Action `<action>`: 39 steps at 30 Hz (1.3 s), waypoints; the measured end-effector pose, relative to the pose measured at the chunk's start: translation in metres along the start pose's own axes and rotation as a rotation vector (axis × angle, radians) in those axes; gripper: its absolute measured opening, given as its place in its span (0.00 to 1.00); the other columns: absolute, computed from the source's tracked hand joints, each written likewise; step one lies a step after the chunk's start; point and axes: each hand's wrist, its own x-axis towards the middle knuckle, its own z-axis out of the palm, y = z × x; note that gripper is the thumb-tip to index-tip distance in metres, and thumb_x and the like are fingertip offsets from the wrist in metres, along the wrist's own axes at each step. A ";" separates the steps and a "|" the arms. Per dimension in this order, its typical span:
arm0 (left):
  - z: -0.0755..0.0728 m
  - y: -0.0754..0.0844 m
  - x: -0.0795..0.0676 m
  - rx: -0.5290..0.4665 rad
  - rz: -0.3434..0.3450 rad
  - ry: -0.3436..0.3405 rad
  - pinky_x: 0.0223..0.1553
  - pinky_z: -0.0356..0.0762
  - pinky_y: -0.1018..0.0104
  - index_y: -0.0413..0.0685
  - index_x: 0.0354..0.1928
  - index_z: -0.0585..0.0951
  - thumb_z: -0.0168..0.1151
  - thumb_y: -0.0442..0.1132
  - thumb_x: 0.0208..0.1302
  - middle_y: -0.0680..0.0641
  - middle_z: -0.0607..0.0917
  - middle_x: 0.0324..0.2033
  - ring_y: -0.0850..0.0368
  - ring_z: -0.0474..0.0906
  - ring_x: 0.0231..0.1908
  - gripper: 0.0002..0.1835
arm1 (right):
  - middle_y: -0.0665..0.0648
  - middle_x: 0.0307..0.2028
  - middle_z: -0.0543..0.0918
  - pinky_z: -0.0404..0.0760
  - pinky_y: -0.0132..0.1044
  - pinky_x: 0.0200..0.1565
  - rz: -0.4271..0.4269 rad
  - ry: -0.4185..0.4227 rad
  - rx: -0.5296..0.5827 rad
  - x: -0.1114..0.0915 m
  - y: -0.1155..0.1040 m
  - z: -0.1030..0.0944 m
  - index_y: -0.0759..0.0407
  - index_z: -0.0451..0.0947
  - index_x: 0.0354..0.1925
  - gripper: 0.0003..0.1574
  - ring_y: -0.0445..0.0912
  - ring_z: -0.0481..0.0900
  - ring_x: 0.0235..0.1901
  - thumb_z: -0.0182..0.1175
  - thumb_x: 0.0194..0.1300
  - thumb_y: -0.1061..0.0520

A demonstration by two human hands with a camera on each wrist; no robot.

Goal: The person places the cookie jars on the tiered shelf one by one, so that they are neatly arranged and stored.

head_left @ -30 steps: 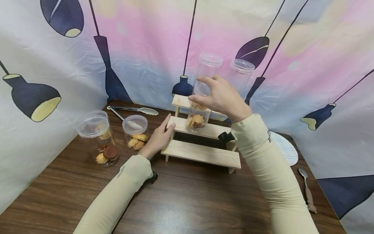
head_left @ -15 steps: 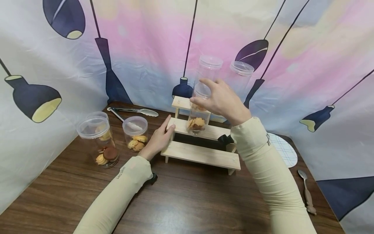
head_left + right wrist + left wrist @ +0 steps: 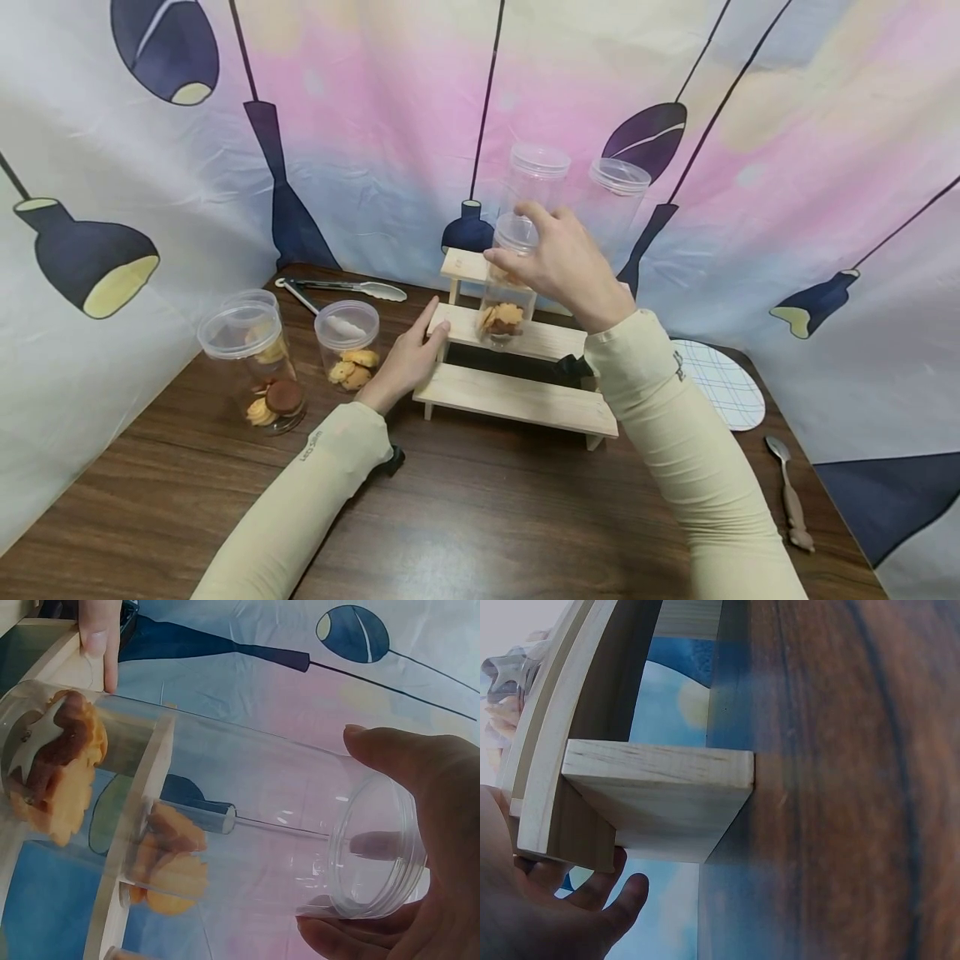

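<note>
The cookie jar (image 3: 506, 292) is upright at the 3-step stand's (image 3: 517, 398) middle step (image 3: 557, 337); the right hand (image 3: 567, 265), nearer, curls round its lid (image 3: 512, 232); the left hand (image 3: 409, 354) grips the stand's left end.

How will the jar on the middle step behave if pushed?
The clear jar is tall and narrow, so it may tip. Smooth and shiny, it could be slippery. With cookies only at the bottom, it is probably light.

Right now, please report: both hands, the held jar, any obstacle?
Right fingers around lid of cookie jar. Left fingers on wooden stand. Jar apparently upright on middle step. Another tall jar close behind.
</note>
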 end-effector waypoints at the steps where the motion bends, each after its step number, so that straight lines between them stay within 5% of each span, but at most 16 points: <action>1: 0.000 0.000 0.000 -0.001 -0.002 0.001 0.70 0.55 0.39 0.81 0.77 0.44 0.37 0.69 0.73 0.43 0.59 0.76 0.38 0.56 0.73 0.34 | 0.68 0.63 0.70 0.77 0.59 0.52 -0.001 0.001 -0.001 0.000 0.000 0.000 0.44 0.66 0.71 0.51 0.58 0.74 0.56 0.61 0.58 0.23; 15: 0.003 -0.002 0.000 0.000 -0.006 0.005 0.70 0.55 0.38 0.81 0.77 0.45 0.37 0.71 0.72 0.43 0.60 0.75 0.38 0.57 0.72 0.35 | 0.68 0.60 0.72 0.78 0.57 0.51 -0.030 0.020 -0.023 -0.002 0.005 0.003 0.45 0.66 0.71 0.50 0.57 0.75 0.53 0.59 0.59 0.22; 27: 0.003 -0.001 0.000 0.005 0.003 0.006 0.70 0.55 0.38 0.79 0.78 0.45 0.37 0.68 0.74 0.43 0.59 0.76 0.38 0.57 0.73 0.34 | 0.64 0.61 0.73 0.77 0.59 0.52 -0.049 0.035 -0.061 -0.021 0.022 -0.014 0.37 0.55 0.77 0.53 0.57 0.76 0.55 0.48 0.62 0.18; 33: 0.002 0.000 0.001 0.011 0.002 0.006 0.70 0.55 0.39 0.80 0.78 0.45 0.37 0.69 0.74 0.43 0.59 0.75 0.38 0.57 0.72 0.34 | 0.63 0.59 0.76 0.76 0.59 0.51 -0.001 0.152 0.056 -0.040 0.051 -0.023 0.42 0.55 0.77 0.48 0.57 0.75 0.56 0.50 0.68 0.25; 39: 0.002 0.001 0.001 0.011 -0.005 -0.001 0.70 0.55 0.37 0.81 0.77 0.44 0.37 0.69 0.73 0.43 0.58 0.76 0.37 0.57 0.72 0.34 | 0.63 0.47 0.81 0.74 0.55 0.49 0.069 0.339 0.139 -0.061 0.086 -0.017 0.51 0.63 0.73 0.42 0.57 0.77 0.49 0.52 0.71 0.32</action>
